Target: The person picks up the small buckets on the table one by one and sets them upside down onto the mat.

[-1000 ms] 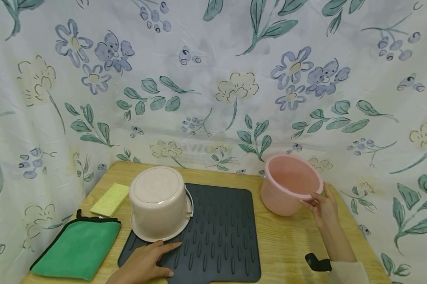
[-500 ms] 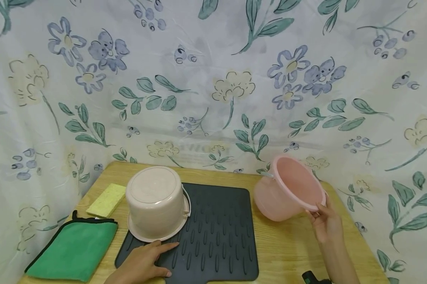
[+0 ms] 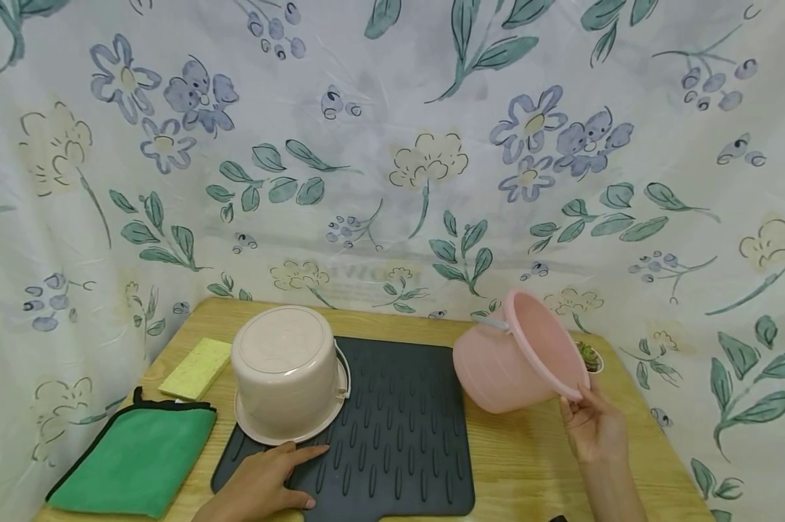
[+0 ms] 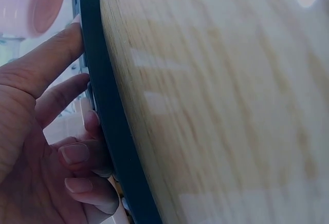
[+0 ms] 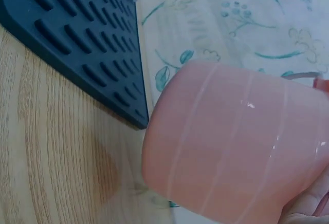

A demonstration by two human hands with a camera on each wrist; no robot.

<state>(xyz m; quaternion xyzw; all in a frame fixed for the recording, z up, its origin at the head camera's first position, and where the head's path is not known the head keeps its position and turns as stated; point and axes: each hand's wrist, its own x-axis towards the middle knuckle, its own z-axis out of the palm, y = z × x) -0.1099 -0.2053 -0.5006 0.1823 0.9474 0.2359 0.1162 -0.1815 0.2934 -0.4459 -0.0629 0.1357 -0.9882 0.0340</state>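
Observation:
My right hand (image 3: 597, 428) grips the rim of a pink bucket (image 3: 499, 370) at its lower right. The bucket tips onto its side, its mouth facing right and its light handle at the upper left. In the right wrist view the pink bucket (image 5: 221, 142) hangs close above the wood; whether its base touches I cannot tell. My left hand (image 3: 268, 478) rests on the front of a dark ridged mat (image 3: 401, 435), index finger and thumb spread. The left wrist view has its fingertips against the mat's edge (image 4: 115, 116). Just beyond that hand, a beige bucket (image 3: 288, 384) stands upside down on the mat.
A yellow sponge (image 3: 196, 368) and a green cloth (image 3: 134, 460) with black trim lie left of the mat. A small potted plant (image 3: 589, 355) stands behind the pink bucket at the right. A floral curtain (image 3: 366, 181) closes off the table's (image 3: 536, 464) back.
The pink bucket, upright a second ago, has tipped over and moved left and toward me with my right hand. The potted plant behind it has come into sight. My left hand stays put.

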